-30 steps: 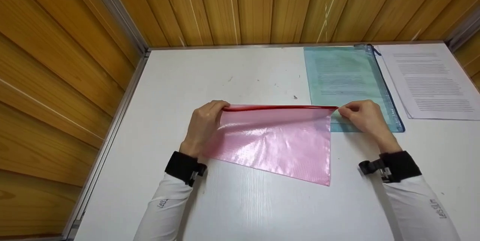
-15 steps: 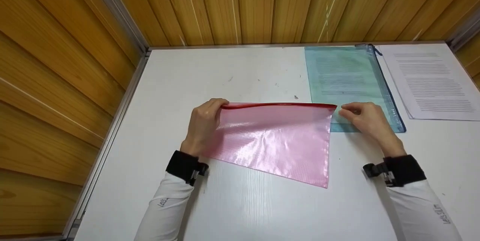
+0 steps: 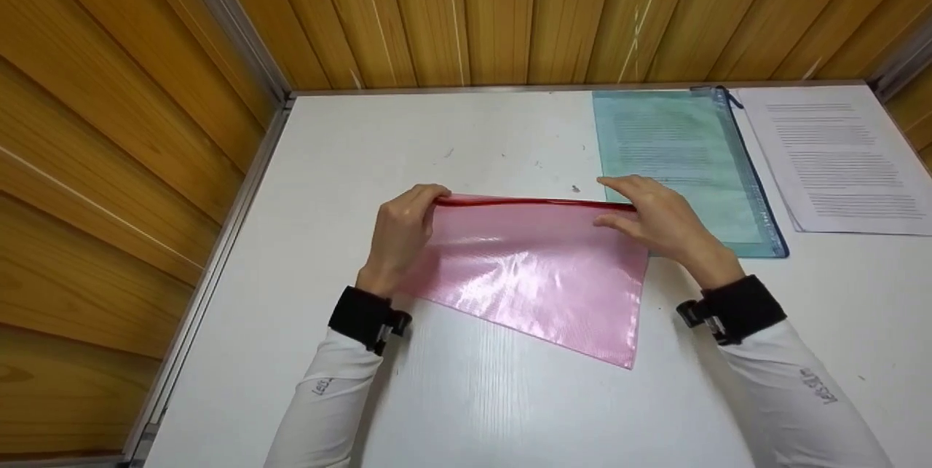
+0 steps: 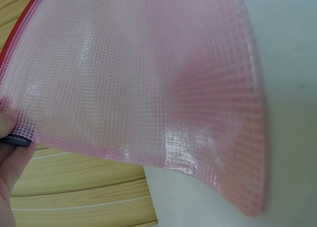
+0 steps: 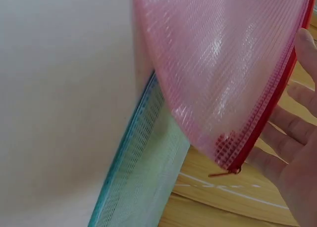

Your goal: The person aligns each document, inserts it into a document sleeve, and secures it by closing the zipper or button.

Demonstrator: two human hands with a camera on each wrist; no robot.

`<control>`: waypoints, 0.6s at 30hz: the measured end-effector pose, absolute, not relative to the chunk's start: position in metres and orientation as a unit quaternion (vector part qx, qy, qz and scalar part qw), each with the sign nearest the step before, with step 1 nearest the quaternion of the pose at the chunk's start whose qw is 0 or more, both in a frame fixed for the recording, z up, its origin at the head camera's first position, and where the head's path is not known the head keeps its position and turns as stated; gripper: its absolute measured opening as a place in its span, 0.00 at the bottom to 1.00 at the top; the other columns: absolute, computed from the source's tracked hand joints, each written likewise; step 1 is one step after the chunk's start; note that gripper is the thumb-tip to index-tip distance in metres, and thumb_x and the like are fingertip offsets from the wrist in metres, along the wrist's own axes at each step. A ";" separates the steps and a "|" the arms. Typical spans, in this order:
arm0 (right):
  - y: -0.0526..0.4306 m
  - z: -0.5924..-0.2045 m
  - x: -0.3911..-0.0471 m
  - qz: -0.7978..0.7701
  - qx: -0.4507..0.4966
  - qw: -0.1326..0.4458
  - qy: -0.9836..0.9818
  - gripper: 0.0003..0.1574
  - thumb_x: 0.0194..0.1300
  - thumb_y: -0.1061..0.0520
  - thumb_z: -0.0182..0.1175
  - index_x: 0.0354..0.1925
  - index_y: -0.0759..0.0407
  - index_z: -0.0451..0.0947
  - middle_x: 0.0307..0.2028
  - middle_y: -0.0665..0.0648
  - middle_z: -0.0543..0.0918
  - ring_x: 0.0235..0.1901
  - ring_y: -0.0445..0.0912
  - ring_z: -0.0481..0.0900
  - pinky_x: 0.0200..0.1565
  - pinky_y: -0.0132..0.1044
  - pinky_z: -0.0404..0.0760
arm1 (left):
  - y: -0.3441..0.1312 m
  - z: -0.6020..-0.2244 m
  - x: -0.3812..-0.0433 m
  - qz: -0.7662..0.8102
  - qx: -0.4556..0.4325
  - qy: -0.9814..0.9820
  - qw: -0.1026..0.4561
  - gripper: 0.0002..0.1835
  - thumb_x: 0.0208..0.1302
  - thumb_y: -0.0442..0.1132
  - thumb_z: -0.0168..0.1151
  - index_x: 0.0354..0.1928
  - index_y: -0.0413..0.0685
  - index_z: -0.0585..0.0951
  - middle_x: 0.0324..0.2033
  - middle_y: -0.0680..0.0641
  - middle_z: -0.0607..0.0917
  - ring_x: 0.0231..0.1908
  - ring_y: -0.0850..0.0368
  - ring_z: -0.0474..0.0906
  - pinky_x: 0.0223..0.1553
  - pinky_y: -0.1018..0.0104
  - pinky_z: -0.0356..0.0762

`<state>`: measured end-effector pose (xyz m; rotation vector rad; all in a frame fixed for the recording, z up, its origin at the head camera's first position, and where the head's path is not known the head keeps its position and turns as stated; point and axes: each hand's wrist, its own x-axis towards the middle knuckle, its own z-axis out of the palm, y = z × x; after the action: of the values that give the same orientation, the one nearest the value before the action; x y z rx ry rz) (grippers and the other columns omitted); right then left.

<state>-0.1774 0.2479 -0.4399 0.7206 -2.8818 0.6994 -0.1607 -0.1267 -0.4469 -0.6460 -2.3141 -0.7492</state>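
The pink mesh zipper pouch [image 3: 539, 279] was held over the white table [image 3: 408, 140], its upper corner by the black tab [image 4: 19, 141] pinched by the left hand [image 3: 399, 224], which was partly cut off in the left wrist view. The zipper's far end was hidden in the head view by the right hand [image 3: 666, 219], spread wide; whether the red zipper [image 3: 524, 201] was touched could not be told. The teal zipper pouch [image 3: 666, 137] was partly covered, and the print on the paper sheets [image 3: 848, 155] could not be read.
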 end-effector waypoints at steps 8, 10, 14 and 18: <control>0.237 -0.447 -0.187 0.221 0.259 -0.017 -0.940 0.21 0.64 0.51 0.66 0.55 0.54 0.83 0.45 0.57 0.89 0.43 0.53 0.86 0.47 0.49 0.81 | -0.122 -0.443 -0.166 -0.300 -0.238 -0.868 0.317 0.08 0.64 0.23 0.60 0.40 0.40 0.85 0.36 0.44 0.90 0.39 0.51 0.89 0.44 0.63 0.86; 0.237 -0.450 -0.187 0.233 0.260 -0.030 -0.937 0.13 0.66 0.56 0.64 0.49 0.55 0.85 0.38 0.55 0.90 0.36 0.48 0.86 0.41 0.42 0.80 | -0.122 -0.442 -0.167 -0.307 -0.235 -0.865 0.321 0.09 0.64 0.23 0.60 0.40 0.39 0.85 0.36 0.44 0.90 0.40 0.51 0.88 0.44 0.63 0.86; 0.238 -0.458 -0.184 0.240 0.261 -0.036 -0.934 0.08 0.68 0.59 0.61 0.43 0.54 0.86 0.26 0.51 0.87 0.28 0.42 0.82 0.35 0.34 0.76 | -0.122 -0.442 -0.170 -0.316 -0.221 -0.867 0.315 0.09 0.64 0.24 0.60 0.43 0.39 0.85 0.38 0.43 0.90 0.41 0.50 0.88 0.45 0.64 0.85; 0.238 -0.467 -0.182 0.252 0.259 -0.014 -0.932 0.08 0.69 0.59 0.61 0.44 0.55 0.86 0.31 0.53 0.89 0.32 0.46 0.84 0.39 0.41 0.80 | -0.120 -0.442 -0.170 -0.317 -0.196 -0.877 0.304 0.13 0.64 0.26 0.61 0.50 0.38 0.83 0.45 0.40 0.89 0.47 0.47 0.87 0.50 0.60 0.84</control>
<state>-0.1818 0.2384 -0.4670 0.8201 -2.9556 0.7995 -0.1704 -0.1204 -0.4423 -0.5181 -2.3228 -0.8395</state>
